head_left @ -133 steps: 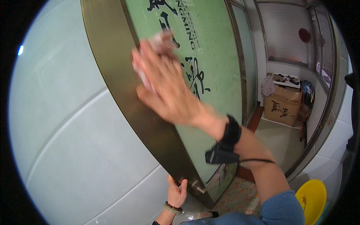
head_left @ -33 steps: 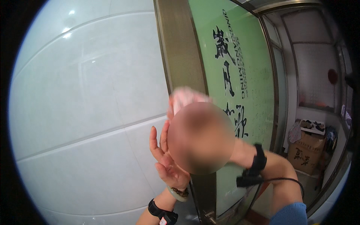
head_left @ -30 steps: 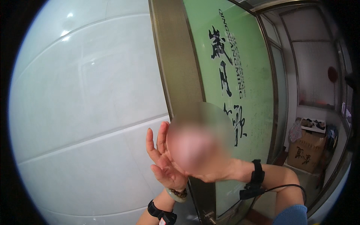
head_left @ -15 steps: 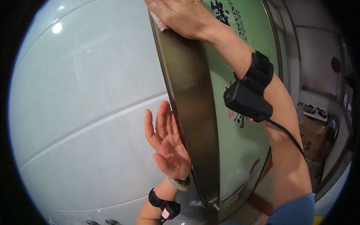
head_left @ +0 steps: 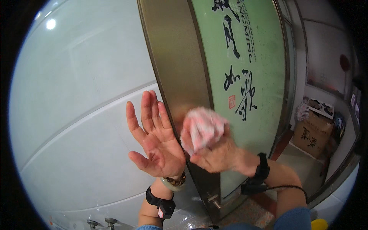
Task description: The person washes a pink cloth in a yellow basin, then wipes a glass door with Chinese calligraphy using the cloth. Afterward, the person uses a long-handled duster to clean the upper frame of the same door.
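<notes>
A pink and white cleaning cloth (head_left: 203, 128) is bunched up in my right hand (head_left: 220, 153), whose fingers are closed round it. Cloth and hand are in front of the brown metal frame of a door (head_left: 174, 57); whether they touch it I cannot tell. The green glass panel (head_left: 264, 76) of that door carries black brush writing. On the other side of the door's edge, my left hand (head_left: 161, 145) is upright with its palm showing and fingers spread, holding nothing. Its outer side is close against the frame's edge. Both wrists wear black strapped devices.
White tiled wall (head_left: 76, 115) fills the left. Low on the door is a metal latch (head_left: 214, 200). Metal taps (head_left: 110, 221) show at the bottom left. Through the doorway at right stand a cardboard box (head_left: 312, 134) and a white tray of items (head_left: 321, 107).
My right hand has come down the door frame from its top with the cloth, which now shows in full. The left hand remains open beside the edge, slightly further left in view.
</notes>
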Demonstrator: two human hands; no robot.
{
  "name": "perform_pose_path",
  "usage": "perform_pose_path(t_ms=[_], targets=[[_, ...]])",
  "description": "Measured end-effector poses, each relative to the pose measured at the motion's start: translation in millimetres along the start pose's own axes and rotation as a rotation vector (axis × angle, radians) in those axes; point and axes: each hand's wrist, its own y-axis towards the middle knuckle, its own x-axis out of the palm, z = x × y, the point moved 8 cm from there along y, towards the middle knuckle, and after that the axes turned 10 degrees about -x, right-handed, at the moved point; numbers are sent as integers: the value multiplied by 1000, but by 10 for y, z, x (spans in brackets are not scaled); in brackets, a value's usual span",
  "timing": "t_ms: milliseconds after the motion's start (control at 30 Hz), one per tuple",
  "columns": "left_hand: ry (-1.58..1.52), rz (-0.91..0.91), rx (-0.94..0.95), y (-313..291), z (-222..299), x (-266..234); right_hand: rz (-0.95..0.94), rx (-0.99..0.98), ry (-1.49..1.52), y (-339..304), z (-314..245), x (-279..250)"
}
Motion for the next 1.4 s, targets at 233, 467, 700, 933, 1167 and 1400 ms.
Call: perform_pose_path(t_ms=[233,467,700,933,1167,1400], targets=[[132,13,22,-30,25,5,-73,-27,179,-635,-461,192],[181,-1,51,-58,15,28,-394,23,47,-486,-408,196],[87,40,72,-100,95,48,214,-65,-99,803,343,-438],[111,62,108,-238,30,178,475,20,-241,1140,646,-624],[53,88,103,-196,36,151,216,89,-95,-24,-137,-205],[-11,52,95,-167,41,158,97,141,-172,49,1,-127]])
